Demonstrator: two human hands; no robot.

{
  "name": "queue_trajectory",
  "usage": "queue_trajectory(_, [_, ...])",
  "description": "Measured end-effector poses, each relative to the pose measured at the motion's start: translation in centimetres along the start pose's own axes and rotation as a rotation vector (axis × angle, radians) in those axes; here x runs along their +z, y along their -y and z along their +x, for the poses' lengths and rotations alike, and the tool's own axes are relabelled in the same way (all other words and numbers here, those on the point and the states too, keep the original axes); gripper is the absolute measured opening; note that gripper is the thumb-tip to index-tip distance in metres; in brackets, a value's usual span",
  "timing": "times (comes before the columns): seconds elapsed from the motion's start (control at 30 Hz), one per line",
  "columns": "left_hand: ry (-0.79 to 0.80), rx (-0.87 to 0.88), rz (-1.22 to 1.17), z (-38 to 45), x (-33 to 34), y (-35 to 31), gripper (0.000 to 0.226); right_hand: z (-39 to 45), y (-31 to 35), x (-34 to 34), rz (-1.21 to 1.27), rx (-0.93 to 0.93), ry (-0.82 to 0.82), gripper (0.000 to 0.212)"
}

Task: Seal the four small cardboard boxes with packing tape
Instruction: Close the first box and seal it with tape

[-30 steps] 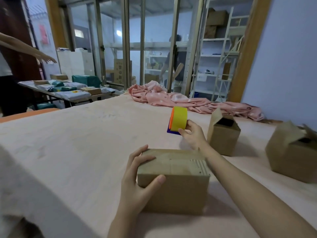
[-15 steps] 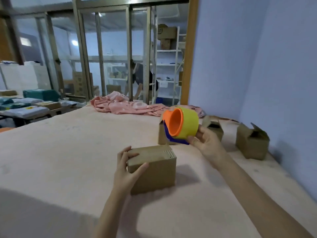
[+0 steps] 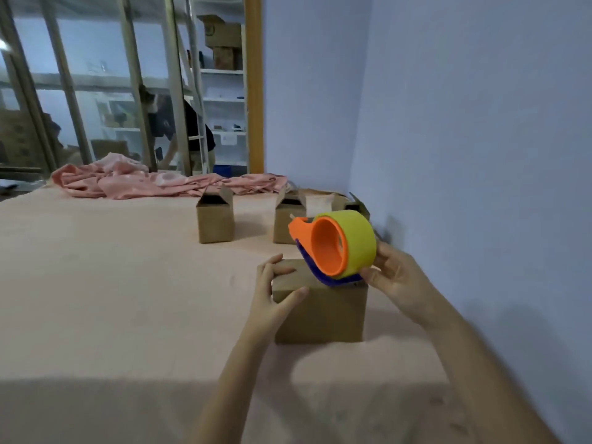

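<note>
The left hand (image 3: pixel 275 293) grasps the near box (image 3: pixel 320 309) at its left top corner, fingers on the closed lid and thumb on the front face. The right hand (image 3: pixel 395 280) grasps the tape dispenser (image 3: pixel 336 248) (orange core, yellow roll, blue base) just above the box's right end. Farther off on the table (image 3: pixel 112 283) stand three more boxes with flaps up: one (image 3: pixel 215 219) left, one (image 3: pixel 286 219) behind the dispenser, one (image 3: pixel 357 207) by the wall. A pink cloth (image 3: pixel 134 181) lies at the far edge.

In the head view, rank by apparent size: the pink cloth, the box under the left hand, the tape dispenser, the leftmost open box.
1. pink cloth
2. box under the left hand
3. tape dispenser, enlarged by nearness
4. leftmost open box
</note>
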State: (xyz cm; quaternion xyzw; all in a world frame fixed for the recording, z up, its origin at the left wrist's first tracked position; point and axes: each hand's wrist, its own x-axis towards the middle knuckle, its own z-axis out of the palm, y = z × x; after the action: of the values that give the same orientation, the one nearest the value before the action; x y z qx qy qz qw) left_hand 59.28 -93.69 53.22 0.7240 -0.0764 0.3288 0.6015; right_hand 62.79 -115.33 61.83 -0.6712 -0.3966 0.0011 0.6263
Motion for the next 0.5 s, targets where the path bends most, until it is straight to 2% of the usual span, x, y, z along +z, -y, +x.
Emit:
queue_trajectory(0.13, [0.01, 0.011, -0.009, -0.9, 2.3, -0.7, 0.036, -1.7, -0.5, -2.0, 0.092, 0.019, -0.063, 0.035])
queue_trajectory(0.37, [-0.019, -0.021, -0.022, -1.6, 3.6, -1.7, 0.044, -2.9, -1.3, -2.5, 0.136, -0.015, -0.034, 0.032])
queue_trajectory(0.5, [-0.047, 0.005, 0.009, -1.7, 3.6, -2.1, 0.047, -3.6, -2.2, -1.4, 0.107, -0.044, -0.166, 0.032])
